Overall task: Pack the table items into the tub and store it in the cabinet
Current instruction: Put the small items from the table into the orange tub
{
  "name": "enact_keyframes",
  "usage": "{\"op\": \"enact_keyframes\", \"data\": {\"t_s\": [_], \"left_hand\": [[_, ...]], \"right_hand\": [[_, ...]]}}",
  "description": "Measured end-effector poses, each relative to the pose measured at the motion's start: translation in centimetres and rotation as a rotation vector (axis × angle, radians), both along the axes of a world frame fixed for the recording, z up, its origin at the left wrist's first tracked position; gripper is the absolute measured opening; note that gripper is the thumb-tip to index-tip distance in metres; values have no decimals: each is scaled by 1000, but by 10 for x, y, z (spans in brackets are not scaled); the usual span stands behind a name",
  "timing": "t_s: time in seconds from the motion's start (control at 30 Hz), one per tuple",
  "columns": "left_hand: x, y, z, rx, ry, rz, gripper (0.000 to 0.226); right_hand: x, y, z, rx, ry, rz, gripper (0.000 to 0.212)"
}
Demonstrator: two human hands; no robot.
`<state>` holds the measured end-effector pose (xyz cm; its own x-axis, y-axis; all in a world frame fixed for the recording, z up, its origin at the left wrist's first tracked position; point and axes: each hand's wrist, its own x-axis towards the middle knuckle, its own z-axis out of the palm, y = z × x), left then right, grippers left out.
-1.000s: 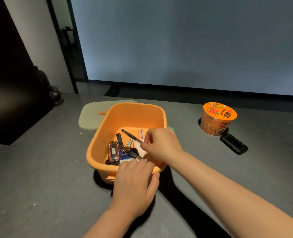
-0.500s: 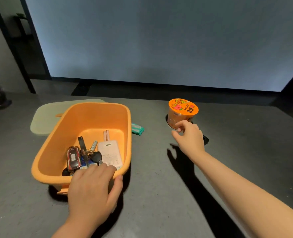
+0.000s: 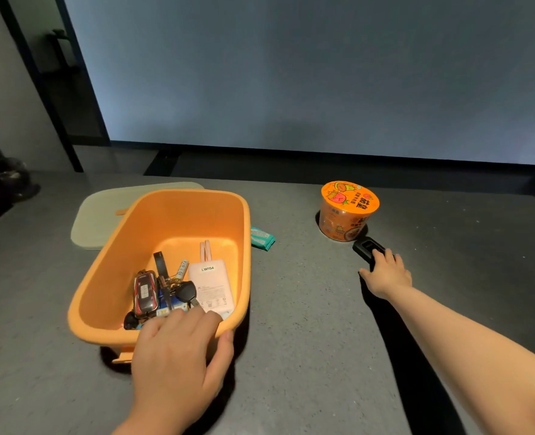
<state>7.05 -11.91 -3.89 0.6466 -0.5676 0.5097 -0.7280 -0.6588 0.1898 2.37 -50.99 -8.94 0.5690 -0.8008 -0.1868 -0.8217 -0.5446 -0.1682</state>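
Note:
An orange tub [image 3: 125, 255] stands on the dark grey table [image 3: 307, 340]. Inside it lie a red car key [image 3: 146, 293], a bunch of keys [image 3: 183, 291] and a pink power bank [image 3: 211, 284]. My left hand [image 3: 178, 353] grips the tub's near rim, fingers inside and thumb outside. My right hand [image 3: 387, 274] reaches far right and lies over a small black device [image 3: 365, 248], its fingers curling onto the near end. An orange instant noodle cup [image 3: 348, 211] stands just behind the device. A teal packet [image 3: 261, 238] lies against the tub's right side.
A pale green lid [image 3: 103, 215] lies flat behind the tub at the left. A large pale screen fills the wall beyond the table's far edge. A dark doorway and a dark object sit at the far left.
My right hand left the tub, crossed to the right past the noodle cup and came down on the black device. The left hand stayed on the tub's rim.

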Motion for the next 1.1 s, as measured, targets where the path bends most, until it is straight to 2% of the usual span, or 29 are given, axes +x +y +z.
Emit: {"op": "enact_keyframes", "data": {"t_s": [0.2,0.3,0.4,0.5,0.67,0.77,0.93,1.03,1.1], "left_hand": [[2,-1,-3,-12,-35,4,28],[3,-1,-5,-8,-54,7,29],[3,-2,-6,-10,-65,9,29],[3,-2,-6,-16,-73,12,29],[3,-2,-6,-24,-45,13,29],[1,-2,-6,-23,-31,14,28],[1,1,-6,-47,-21,-5,23],[0,1,-6,-52,-13,-11,21],[0,1,-6,-51,-9,-8,20]], "right_hand": [[5,-7,4,41,-57,-13,66],[3,-12,10,-43,-31,-21,53],[0,-10,9,-54,-108,-24,40],[-1,5,4,30,-254,3,47],[0,62,-2,71,-354,107,77],[3,93,1,89,-375,109,70],[11,126,30,302,-594,30,53],[20,143,63,356,-818,58,53],[29,157,89,466,-971,123,58]]}}
